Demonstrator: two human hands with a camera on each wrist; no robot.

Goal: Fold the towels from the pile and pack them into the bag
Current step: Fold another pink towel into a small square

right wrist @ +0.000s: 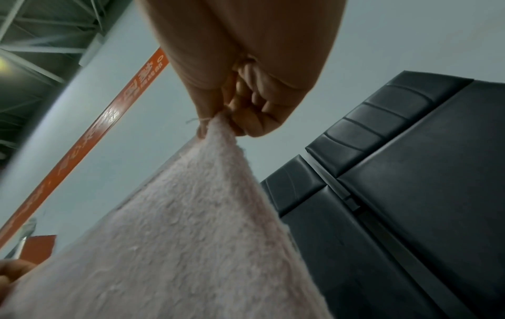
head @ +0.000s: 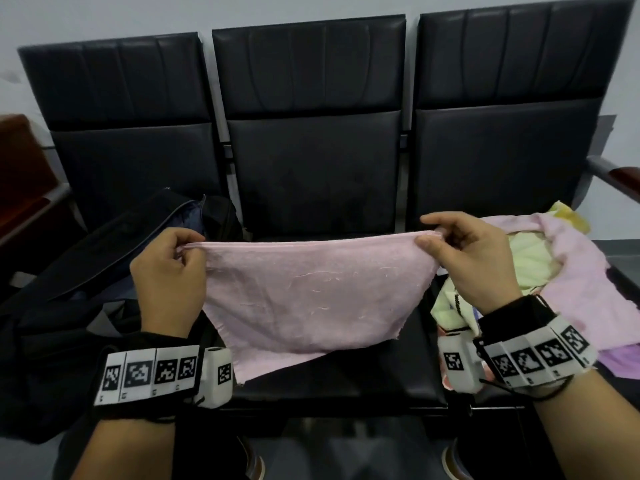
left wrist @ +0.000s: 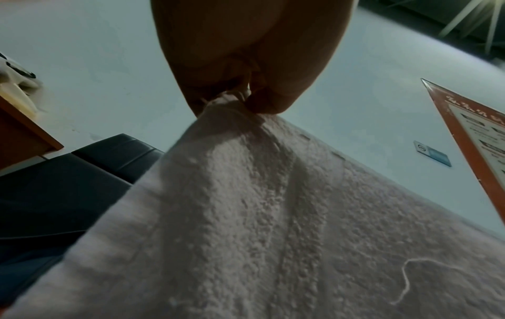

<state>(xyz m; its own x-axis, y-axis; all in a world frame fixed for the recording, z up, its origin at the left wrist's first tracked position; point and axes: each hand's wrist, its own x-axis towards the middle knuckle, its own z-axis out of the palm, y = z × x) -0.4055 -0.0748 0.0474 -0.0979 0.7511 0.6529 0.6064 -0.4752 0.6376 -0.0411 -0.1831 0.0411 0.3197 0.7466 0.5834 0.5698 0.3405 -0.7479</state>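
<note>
A pink towel (head: 311,292) hangs stretched between my two hands above the middle black seat, its lower edge draping onto the seat. My left hand (head: 180,252) pinches the towel's left top corner; the left wrist view shows that corner of the towel (left wrist: 273,215) bunched between thumb and fingers (left wrist: 237,95). My right hand (head: 436,237) pinches the right top corner, and the towel (right wrist: 191,237) is nipped at the fingertips (right wrist: 246,120) in the right wrist view. A dark bag (head: 114,258) lies open on the left seat. The towel pile (head: 554,271), pink, yellow and purple, sits on the right seat.
A row of three black padded seats (head: 311,174) with backrests stands against a pale wall. A wooden armrest (head: 620,178) ends the row at the right, and brown furniture (head: 20,174) stands at the left. My shoes (head: 252,462) show below the seat edge.
</note>
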